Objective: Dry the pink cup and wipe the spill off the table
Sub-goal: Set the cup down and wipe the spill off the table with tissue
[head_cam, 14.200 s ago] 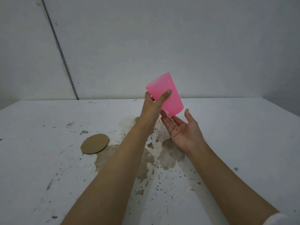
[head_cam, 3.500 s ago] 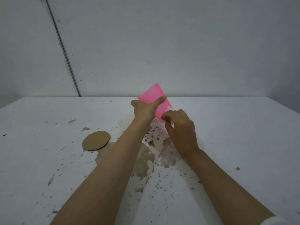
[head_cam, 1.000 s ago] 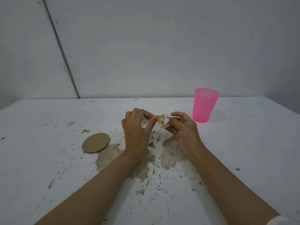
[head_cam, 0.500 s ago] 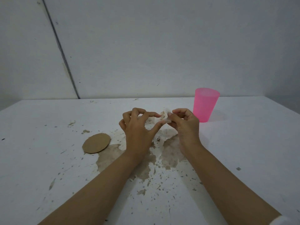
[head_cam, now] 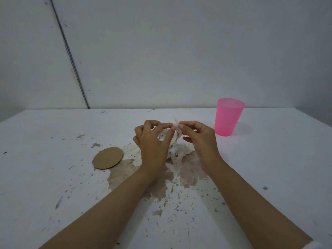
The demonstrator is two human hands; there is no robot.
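The pink cup (head_cam: 228,116) stands upright at the back right of the white table (head_cam: 280,168), free of both hands. My left hand (head_cam: 152,142) and my right hand (head_cam: 199,139) meet above the middle of the table, and each pinches the top of a thin white tissue (head_cam: 177,153). The tissue hangs down between them, stained and speckled brown, with its lower end over the spill. The brown spill (head_cam: 158,184) spreads across the table under and in front of my hands, partly hidden by my forearms.
A round brown cardboard disc (head_cam: 107,158) lies flat to the left of the spill. Small brown specks are scattered over the front and left of the table. A grey wall rises right behind the table's far edge.
A second ago the tissue was crumpled between my fingers. Both hands have lifted a little and pulled it open, so it hangs longer. The cup has stayed at the back right.
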